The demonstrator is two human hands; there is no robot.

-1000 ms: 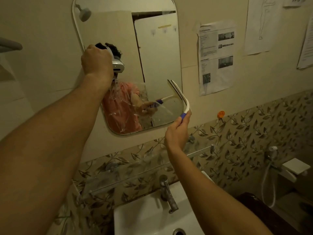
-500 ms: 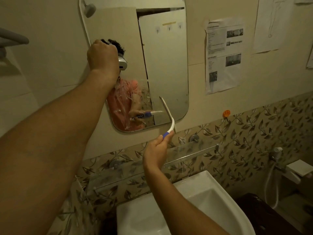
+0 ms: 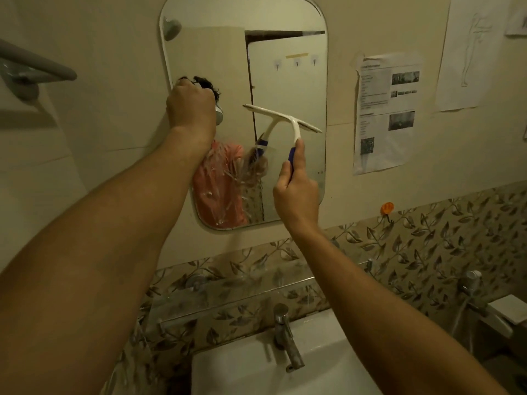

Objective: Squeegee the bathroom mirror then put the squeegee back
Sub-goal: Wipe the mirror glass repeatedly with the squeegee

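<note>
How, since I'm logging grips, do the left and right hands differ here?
The left hand sits higher, a fist at the left edge of the mirror; the right hand is lower, near its right side. The left hand shows no tool; the right hand grips the squeegee by its handle. Both have curled fingers and are raised to the mirror.

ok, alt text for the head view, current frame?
A person's right hand holds a white squeegee by its blue handle, blade tilted against a wall mirror whose lower part is streaked with water. The left hand, fingers curled, sits against the mirror's left edge. Below are a glass shelf, a tap and a white sink.
</note>
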